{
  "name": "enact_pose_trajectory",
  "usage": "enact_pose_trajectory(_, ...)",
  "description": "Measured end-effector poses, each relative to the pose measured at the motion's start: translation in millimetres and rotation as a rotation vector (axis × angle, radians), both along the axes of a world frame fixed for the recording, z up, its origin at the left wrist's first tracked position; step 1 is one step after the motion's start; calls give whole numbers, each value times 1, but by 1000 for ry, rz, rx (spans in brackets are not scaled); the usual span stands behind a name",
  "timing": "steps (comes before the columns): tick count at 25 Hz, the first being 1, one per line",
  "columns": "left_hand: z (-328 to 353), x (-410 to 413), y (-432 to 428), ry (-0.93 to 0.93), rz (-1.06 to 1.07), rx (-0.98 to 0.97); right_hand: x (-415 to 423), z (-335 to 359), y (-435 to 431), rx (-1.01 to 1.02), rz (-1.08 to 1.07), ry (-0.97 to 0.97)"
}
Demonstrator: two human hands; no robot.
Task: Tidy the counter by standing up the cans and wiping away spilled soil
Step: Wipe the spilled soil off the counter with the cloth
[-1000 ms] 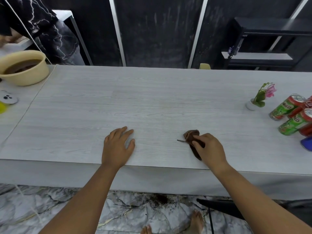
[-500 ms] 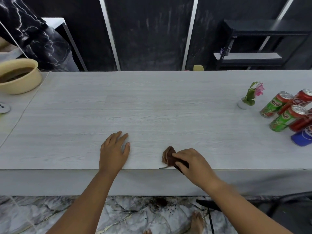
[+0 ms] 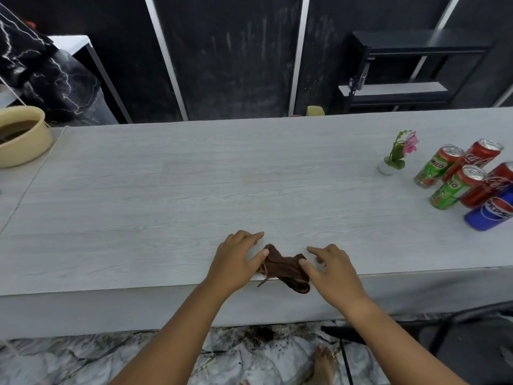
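- Wiping step appears finished: counter (image 3: 194, 190) looks clean, cans (image 3: 455, 187) upright.
- Left hand (image 3: 236, 262) and right hand (image 3: 333, 270) flank the cloth (image 3: 283, 269), thumbs touching it, fingers loosely spread.
- Next, probably: gather cloth.

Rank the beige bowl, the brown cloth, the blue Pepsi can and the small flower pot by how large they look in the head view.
Largest to smallest:
1. beige bowl, though the left edge cuts it off
2. brown cloth and blue Pepsi can: look alike, and the frame's right edge crops the can, so unranked
3. small flower pot
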State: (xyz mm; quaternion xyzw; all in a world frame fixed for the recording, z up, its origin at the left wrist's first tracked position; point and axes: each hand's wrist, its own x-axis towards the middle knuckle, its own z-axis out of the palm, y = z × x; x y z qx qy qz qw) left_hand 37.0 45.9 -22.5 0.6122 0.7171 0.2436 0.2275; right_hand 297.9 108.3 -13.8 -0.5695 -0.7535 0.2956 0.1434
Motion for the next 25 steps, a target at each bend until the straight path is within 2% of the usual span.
enact_pose_trajectory(7, 2, 10, 14, -37, -13, -30, -10, 2, -1, 8, 13, 53)
enact_pose_trajectory(12, 7, 21, 16, -176, 79, -70, -8, 0, -3, -8, -34, 148)
enact_pose_trajectory(16, 9, 22, 14, -251, 118, -68, -6, -2, -8, 12, 50, 44)
enact_pose_trajectory(19, 11, 22, 11, -335, 109, -38, -8, -1, -10, 25, 57, 45)
enact_pose_trajectory(21, 13, 25, 9, -411, 109, -25, -6, 0, -11, -46, 9, 167)
enact_pose_trajectory(25, 20, 37, 20, -630, 115, -25, 17, 10, -10, -352, -190, 639)
